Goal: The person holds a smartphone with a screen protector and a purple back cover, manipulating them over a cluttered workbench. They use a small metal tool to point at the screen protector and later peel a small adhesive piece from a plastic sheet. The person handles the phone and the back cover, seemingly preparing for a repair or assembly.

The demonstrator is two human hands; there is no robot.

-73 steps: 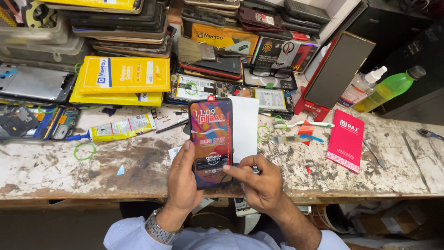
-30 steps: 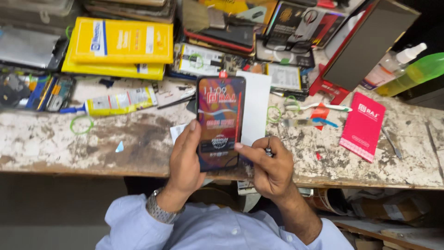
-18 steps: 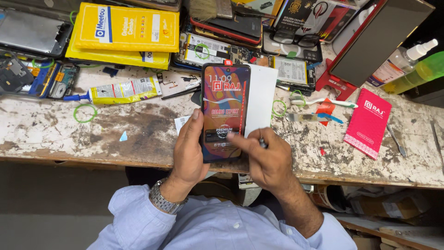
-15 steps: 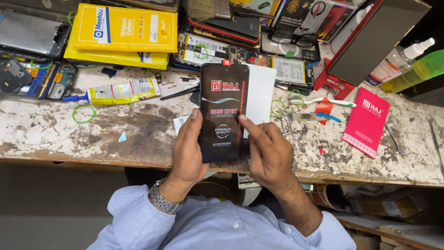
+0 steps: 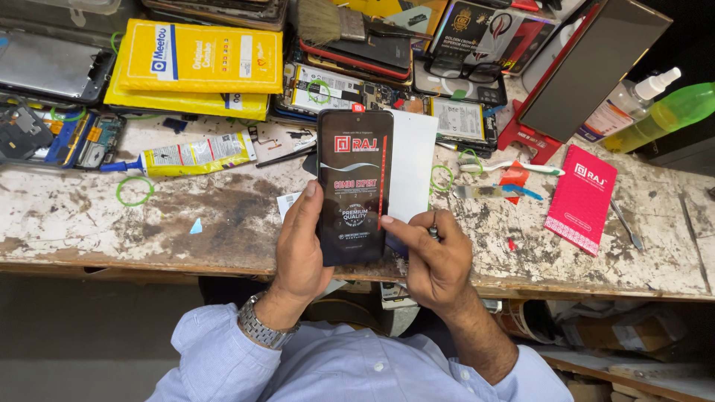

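Fingers [image 5: 309, 216] hiding phone screen [image 5: 354, 182] lower-left edge

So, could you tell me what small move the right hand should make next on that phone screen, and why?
Probably pinch and lift the film's right edge: the right hand has its fingertip at the edge of the phone screen, which the left hand steadies, printed film seemingly still on.
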